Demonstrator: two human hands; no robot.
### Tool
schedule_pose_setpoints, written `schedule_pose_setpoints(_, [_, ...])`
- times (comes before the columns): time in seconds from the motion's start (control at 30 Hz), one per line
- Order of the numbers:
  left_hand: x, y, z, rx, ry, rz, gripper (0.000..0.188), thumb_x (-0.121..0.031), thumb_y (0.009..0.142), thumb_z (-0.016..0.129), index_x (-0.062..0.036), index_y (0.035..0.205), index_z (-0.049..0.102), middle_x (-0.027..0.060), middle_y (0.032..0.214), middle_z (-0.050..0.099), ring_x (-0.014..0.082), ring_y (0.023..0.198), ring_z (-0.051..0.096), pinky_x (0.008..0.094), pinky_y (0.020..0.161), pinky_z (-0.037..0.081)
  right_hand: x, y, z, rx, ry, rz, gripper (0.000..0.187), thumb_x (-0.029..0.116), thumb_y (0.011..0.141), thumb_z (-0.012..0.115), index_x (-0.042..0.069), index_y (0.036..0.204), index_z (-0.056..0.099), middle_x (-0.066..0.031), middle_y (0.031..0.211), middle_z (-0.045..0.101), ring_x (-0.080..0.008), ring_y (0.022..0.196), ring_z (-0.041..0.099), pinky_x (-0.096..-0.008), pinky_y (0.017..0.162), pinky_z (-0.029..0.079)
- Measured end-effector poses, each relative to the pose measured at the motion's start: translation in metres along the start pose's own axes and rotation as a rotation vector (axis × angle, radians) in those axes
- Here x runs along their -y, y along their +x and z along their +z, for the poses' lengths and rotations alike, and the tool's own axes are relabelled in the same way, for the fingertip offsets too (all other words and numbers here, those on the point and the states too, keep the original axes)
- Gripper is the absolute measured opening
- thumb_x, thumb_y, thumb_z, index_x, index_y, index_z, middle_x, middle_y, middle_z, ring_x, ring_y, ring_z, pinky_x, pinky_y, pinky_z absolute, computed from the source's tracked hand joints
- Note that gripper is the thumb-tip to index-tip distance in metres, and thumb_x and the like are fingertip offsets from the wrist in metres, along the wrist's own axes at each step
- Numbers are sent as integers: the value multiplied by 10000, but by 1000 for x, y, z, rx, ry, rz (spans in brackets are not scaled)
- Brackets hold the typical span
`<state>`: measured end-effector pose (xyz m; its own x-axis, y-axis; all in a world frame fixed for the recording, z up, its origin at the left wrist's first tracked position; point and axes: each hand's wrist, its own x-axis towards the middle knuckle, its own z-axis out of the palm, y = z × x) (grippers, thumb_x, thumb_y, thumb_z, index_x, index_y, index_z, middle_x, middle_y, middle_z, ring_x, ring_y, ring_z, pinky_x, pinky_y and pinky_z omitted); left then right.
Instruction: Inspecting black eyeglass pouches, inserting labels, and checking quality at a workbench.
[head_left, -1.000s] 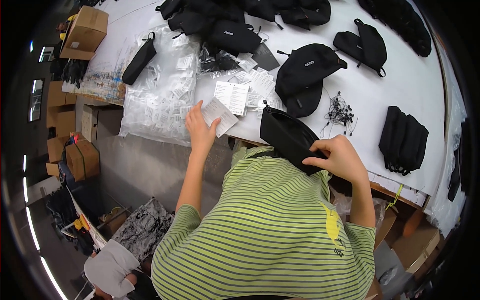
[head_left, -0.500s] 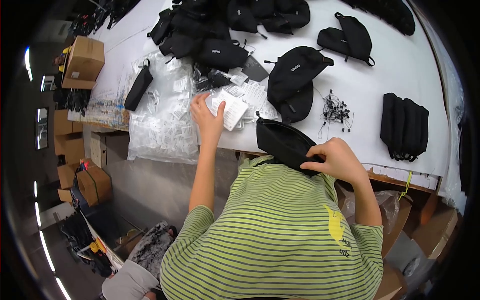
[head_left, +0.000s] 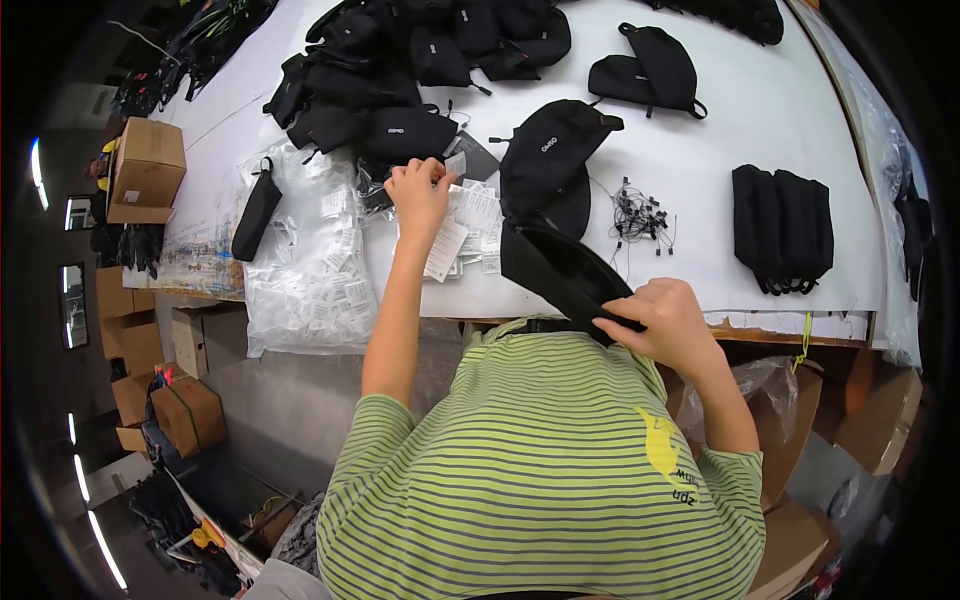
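"Black pouch (head_left: 540, 280): where is it?"

"Against the striped shirt (head_left: 540, 430), mouth gaping, its right end pinched by the fingers of the right hand (head_left: 665, 325)."

"What's changed?"

"The left hand (head_left: 418, 200) has shifted from the white leaflets (head_left: 443, 252) toward their far side. Its fingers bunch; whether they grip anything, I can't tell. So the right hand alone keeps the pouch open, I'd judge."

"Anything in the way?"

"A larger black bag (head_left: 545, 155) crowds the pouch; tangled cords (head_left: 640, 215) lie right of it, a black heap (head_left: 350, 90) beyond."

Black pouch (head_left: 540, 282) in right hand (head_left: 664, 320)
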<state>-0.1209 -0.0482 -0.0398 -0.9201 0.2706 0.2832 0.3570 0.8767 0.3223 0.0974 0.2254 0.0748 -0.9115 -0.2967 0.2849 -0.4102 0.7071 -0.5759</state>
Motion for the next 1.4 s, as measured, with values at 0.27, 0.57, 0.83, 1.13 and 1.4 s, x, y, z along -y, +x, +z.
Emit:
schedule_pose_setpoints(0.27, [-100,-17,-90,-55,-537,382,172,-131,687,766,-106,791,632,-4,849,618,208,890,549,349,838,341,-8,18,-6,-1,-197,-93,170,210,744,711,102,659,612,-12,478,486,-202,463,506,-333,462,381])
schedule_pose_setpoints(0.57, [-89,-34,-64,-242,-1019,-75,577,-195,727,784,-58,1206,493,76,1225,461,213,1087,454,344,951,369,-4,36,-11,-145,-205,-116,136,190,698,762,96,727,669,6,490,510,-165,445,488,-296,448,369])
schedule_pose_setpoints(0.83, [-122,-89,-30,560,-2371,-614,558,-380,820,691,-76,1247,502,60,1178,591,202,1146,530,385,1012,395,6,39,14,-390,153,80,111,168,805,700,70,848,668,24,464,423,-91,419,388,-236,441,304])
schedule_pose_setpoints(1.13, [-146,-64,-62,324,-1829,-752,526,-134,784,715,12,1228,476,117,1131,588,210,1013,596,328,888,492,-24,19,49,-473,870,509,316,251,1003,397,9,974,599,27,612,494,-23,524,395,-197,486,273])
schedule_pose_setpoints(1.4, [-154,-68,-74,689,-1711,-696,538,-135,722,745,54,1168,509,140,1040,612,202,880,636,305,769,534,-20,64,16,-592,902,534,212,108,859,657,48,1061,683,4,877,654,-53,621,539,-178,551,409])
